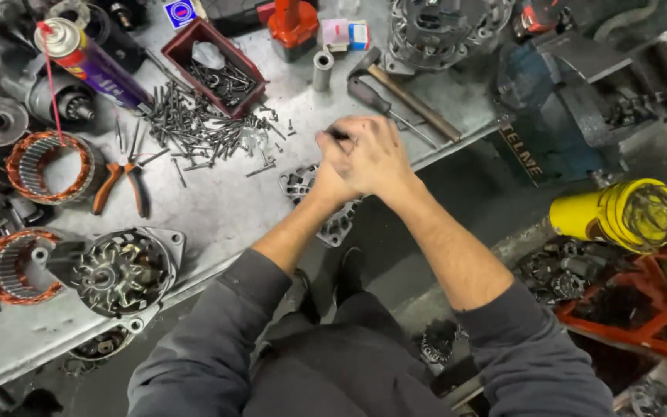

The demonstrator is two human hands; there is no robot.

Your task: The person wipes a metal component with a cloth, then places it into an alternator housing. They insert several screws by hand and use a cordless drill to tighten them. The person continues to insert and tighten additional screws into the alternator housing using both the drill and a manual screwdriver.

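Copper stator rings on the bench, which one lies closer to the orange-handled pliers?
The upper copper-wound ring, lying flat just left of the orange-handled pliers. The lower copper-wound ring sits nearer the bench's front edge, beside the finned alternator housing.

A scuffed grey metal workbench (218,208) runs diagonally across the left and far side. A blue bench vise (557,116) is mounted at its far right end. Dark, grimy floor (457,193) lies below, near right.
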